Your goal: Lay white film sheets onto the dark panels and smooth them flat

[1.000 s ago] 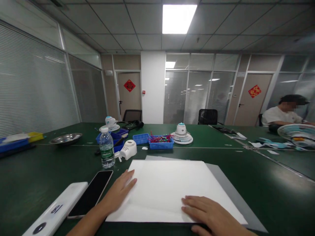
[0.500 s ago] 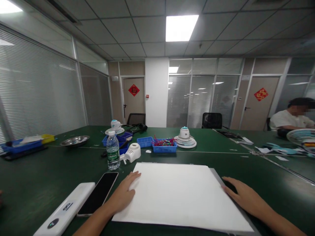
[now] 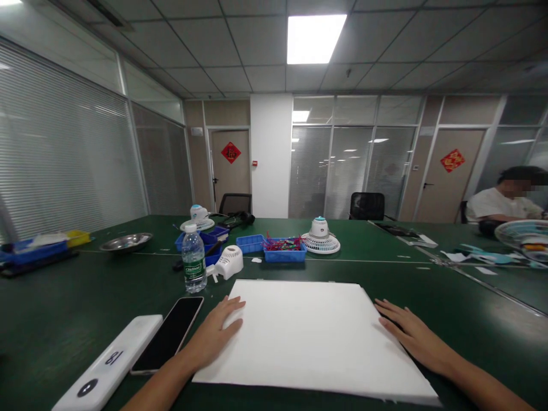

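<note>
A large white sheet (image 3: 308, 337) lies flat on the green table (image 3: 64, 308) in front of me. My left hand (image 3: 214, 334) rests open on the sheet's left edge, fingers stretched out. My right hand (image 3: 409, 334) lies open at the sheet's right edge, fingers flat and pointing toward the sheet. Neither hand holds anything.
A black phone (image 3: 169, 334) and a white device marked 18 (image 3: 109, 365) lie left of my left arm. Behind stand a water bottle (image 3: 194, 260), small white fans (image 3: 320, 235), blue trays (image 3: 285, 251) and a metal dish (image 3: 125, 242). A person (image 3: 500, 200) sits far right.
My right hand moved from the sheet's near middle out to its right edge. The sheet now covers the grey board beneath it. My left hand stayed on the left edge.
</note>
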The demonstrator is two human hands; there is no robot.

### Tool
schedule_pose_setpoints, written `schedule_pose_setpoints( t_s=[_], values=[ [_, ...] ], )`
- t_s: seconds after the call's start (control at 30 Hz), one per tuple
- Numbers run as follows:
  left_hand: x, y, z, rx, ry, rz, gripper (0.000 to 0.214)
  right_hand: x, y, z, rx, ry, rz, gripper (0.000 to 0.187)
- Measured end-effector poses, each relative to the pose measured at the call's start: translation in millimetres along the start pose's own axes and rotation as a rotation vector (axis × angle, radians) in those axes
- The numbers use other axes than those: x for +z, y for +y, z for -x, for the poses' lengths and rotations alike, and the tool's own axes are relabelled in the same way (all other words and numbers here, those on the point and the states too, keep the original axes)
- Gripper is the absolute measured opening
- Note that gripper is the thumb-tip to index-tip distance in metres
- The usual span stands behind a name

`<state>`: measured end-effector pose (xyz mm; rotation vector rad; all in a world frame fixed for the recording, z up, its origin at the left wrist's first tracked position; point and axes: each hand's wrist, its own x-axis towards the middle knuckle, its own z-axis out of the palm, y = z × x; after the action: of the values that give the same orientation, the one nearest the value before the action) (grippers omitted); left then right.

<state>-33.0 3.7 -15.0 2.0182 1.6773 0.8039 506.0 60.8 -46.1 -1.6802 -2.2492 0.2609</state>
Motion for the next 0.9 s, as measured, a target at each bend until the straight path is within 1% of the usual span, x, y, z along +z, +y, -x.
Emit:
schedule_pose_setpoints(
  t_s=[0.07, 0.1, 0.17, 0.23, 0.3, 0.37, 0.43, 0.5, 0.6, 0.67, 0.8, 0.9],
  values=[
    [0.4, -1.6, 0.4, 0.009, 0.02, -0.012, 0.052, -4.5, -7.3, 2.0, -0.015, 0.06, 0.038, 0.068],
    [0.7, -2.1, 1.0, 0.012, 0.028, -0.024, 0.051, -7.4, -14.2, 4.2, -0.045, 0.098, 0.073, 0.067],
    [1.2, -2.1, 2.4, 0.015, 0.033, -0.053, 0.05, -13.2, -35.3, 11.0, -0.177, 0.147, 0.154, 0.063],
    [1.5, -0.6, 3.9, 0.02, 0.035, -0.064, 0.05, -17.2, -64.1, 20.7, -0.373, 0.121, 0.208, 0.06],
    [1.5, 1.5, 4.6, 0.027, 0.045, -0.055, 0.051, -17.8, -95.6, 31.2, -0.551, 0.038, 0.226, 0.064],
    [1.1, 2.9, 4.2, 0.029, 0.056, -0.038, 0.052, -14.6, -122.7, 39.8, -0.659, -0.041, 0.219, 0.071],
    [0.3, 2.8, 2.5, 0.028, 0.063, -0.015, 0.052, -8.2, -139.8, 44.4, -0.676, -0.078, 0.191, 0.073],
    [-0.7, 0.9, -0.3, 0.031, 0.071, 0.015, 0.053, 0.0, -145.2, 44.9, -0.62, -0.082, 0.154, 0.07],
    [-0.9, -3.7, -5.1, 0.033, 0.075, 0.044, 0.053, 11.1, -139.0, 41.8, -0.507, -0.097, 0.12, 0.069],
    [0.5, -6.4, -7.5, 0.029, 0.065, 0.041, 0.05, 15.6, -133.1, 39.4, -0.473, -0.112, 0.107, 0.071],
    [6.9, -9.9, -10.3, 0.022, 0.051, -0.007, 0.049, 17.4, -129.2, 34.9, -0.5, -0.104, 0.075, 0.074],
    [11.8, -12.0, -12.3, 0.03, 0.04, -0.045, 0.05, 14.6, -129.9, 31.5, -0.531, -0.029, 0.065, 0.078]
  ],
)
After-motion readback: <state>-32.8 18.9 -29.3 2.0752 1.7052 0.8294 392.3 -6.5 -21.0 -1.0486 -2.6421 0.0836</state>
